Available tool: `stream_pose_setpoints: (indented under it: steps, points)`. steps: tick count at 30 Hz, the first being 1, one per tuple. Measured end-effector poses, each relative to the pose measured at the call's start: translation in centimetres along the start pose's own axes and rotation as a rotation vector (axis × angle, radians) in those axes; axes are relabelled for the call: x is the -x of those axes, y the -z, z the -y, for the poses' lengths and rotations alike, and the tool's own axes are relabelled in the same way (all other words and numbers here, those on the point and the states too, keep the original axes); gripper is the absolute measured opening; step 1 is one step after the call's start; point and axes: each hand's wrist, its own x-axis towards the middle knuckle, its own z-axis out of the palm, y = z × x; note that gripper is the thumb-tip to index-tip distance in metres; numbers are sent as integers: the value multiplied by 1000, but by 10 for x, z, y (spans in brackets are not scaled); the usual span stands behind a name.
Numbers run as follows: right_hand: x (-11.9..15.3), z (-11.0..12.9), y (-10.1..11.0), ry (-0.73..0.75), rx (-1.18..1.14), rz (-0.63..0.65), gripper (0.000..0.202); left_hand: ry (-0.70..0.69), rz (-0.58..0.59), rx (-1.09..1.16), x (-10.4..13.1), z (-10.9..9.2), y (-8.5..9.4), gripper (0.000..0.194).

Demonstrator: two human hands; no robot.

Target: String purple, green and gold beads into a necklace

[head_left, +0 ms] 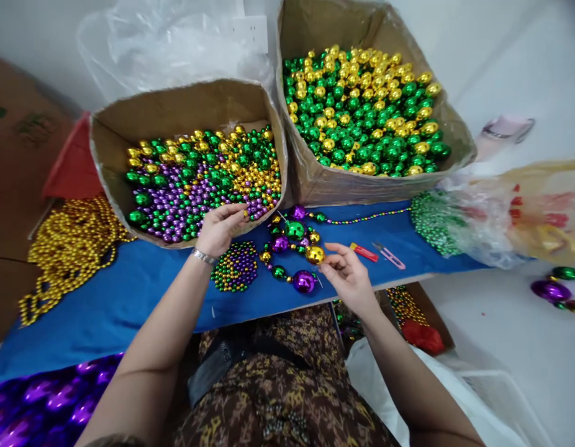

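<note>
Left hand: centre of frame, over the near rim of the left carton; grip narrowed to a fingertip pinch on one small gold bead. Metal-banded bracelet or watch at the wrist.

Right hand: just right of centre; grip partly open, fingers curled, thumb and forefinger at a large gold ball. Whether it is clasped or only touched, cannot tell.

Bead string: centre, between the hands, lying bunched; balls of purple, green and gold in mixed sizes, the gold ball among them.

Mound of small beads: left of the string; purple, green, gold.

Thin beaded strand: running right from the string's upper end.

Red-and-yellow item and pink-handled snips: right of the right hand, side by side.

Tabletop: blue-covered, carrying all the above loose pieces.

Left carton: upper left of centre; purple, green and gold beads.

Right carton: upper right of centre; green and gold balls.

Gold bead strands: heaped, left of frame.

Green beads: right of frame, beside a plastic bag.
</note>
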Motion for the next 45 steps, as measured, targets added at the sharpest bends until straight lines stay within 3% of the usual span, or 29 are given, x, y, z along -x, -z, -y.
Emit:
stream_pose_setpoints:
  steps: [3,5,15,22,27,34,39,42,45]
  points:
    - [2,-1,-4,2,38,56,41,144,70,409,19,-8,-13,27]
    - [3,-2,-7,8,72,87,39,213,87,566,28,-12,-20,24]
    - [3,-3,-7,34,206,108,35,247,75,624,42,-15,-28,25]
    - [4,1,-8,73,280,73,33,186,70,567,49,-22,-34,27]
    - [4,2,3,141,409,-18,33,88,76,490,53,-28,-51,32]
    - [4,-46,24,63,388,-64,33,65,192,411,61,-8,-97,30]
    - [6,-73,32,31,560,2,41,-91,281,202,61,16,-121,28]
    - [4,-62,42,86,699,8,43,-215,303,52,58,14,-123,25]
    - [-4,-34,49,173,653,-37,32,-310,323,-89,54,-5,-118,21]
